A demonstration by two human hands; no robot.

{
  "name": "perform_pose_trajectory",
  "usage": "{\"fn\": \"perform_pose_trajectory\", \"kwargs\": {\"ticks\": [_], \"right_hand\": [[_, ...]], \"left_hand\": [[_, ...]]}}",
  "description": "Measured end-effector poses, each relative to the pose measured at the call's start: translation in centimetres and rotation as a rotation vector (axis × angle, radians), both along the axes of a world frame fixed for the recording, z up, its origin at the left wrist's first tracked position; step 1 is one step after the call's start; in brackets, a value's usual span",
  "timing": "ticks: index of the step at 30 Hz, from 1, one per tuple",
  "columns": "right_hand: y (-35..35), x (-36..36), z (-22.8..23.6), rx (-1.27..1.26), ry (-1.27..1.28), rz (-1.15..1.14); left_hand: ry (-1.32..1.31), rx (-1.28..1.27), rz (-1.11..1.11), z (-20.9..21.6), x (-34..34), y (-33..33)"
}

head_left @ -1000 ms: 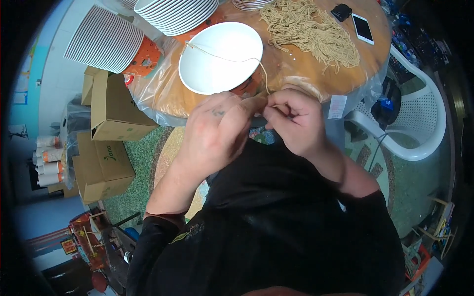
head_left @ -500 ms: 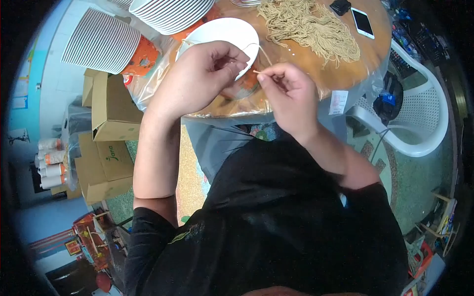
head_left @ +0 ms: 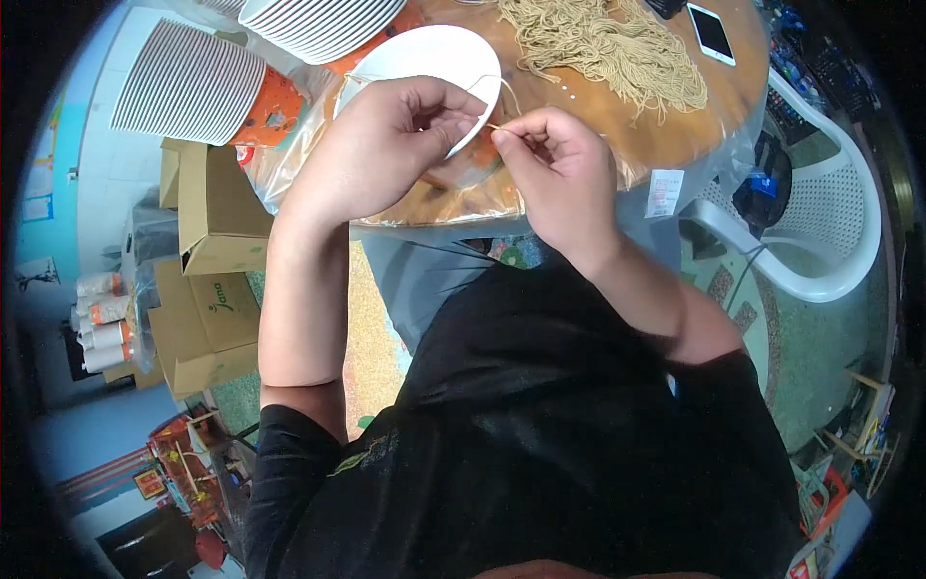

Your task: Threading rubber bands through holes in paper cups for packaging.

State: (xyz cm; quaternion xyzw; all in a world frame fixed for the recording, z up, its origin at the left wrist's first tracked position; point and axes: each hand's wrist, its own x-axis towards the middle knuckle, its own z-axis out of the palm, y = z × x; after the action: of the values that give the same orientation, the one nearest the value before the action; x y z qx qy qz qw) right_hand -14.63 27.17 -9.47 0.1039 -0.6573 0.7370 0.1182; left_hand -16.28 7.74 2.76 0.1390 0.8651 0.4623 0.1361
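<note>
A round paper bucket (head_left: pixel 434 56), white inside, lies tilted on the table in front of me, its opening toward me. My left hand (head_left: pixel 410 140) reaches over the opening with curled fingers, the thumb and fingertips at the bucket's right rim. Just right of that rim my right hand (head_left: pixel 562 164) pinches the end of a thin tan cord (head_left: pixel 492 126) between thumb and forefinger. Another length of this cord curves past the rim above. My left hand hides part of the bucket, and exactly what its fingertips press on is hard to see.
Nested stacks of paper buckets (head_left: pixel 188 85) with orange printed sides stand at the left. A heap of tan cords (head_left: pixel 603 48) and a phone (head_left: pixel 711 35) lie on the plastic-covered table (head_left: pixel 579 135). Cardboard boxes (head_left: pixel 217 241) are at left, a white plastic chair (head_left: pixel 830 232) at right.
My view has shifted slightly. The right hand has moved a little left and up, closer to the bucket's rim, still pinching the cord end. The left hand stays by the rim.
</note>
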Motion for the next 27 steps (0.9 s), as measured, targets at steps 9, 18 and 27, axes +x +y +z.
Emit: {"fn": "perform_pose_trajectory", "kwargs": {"ticks": [9, 18, 27], "right_hand": [[-0.1, -0.2, 1.3, 0.077, 0.039, 0.008], [0.2, -0.1, 2.4, 0.139, 0.088, -0.013], [0.2, -0.3, 1.9, 0.144, 0.070, -0.001]], "left_hand": [[-0.008, -0.102, -0.074, 0.0, -0.8, -0.7], [0.017, -0.282, -0.034, 1.1, -0.7, 0.6], [-0.057, -0.083, 0.013, 0.7, -0.5, 0.6]]}}
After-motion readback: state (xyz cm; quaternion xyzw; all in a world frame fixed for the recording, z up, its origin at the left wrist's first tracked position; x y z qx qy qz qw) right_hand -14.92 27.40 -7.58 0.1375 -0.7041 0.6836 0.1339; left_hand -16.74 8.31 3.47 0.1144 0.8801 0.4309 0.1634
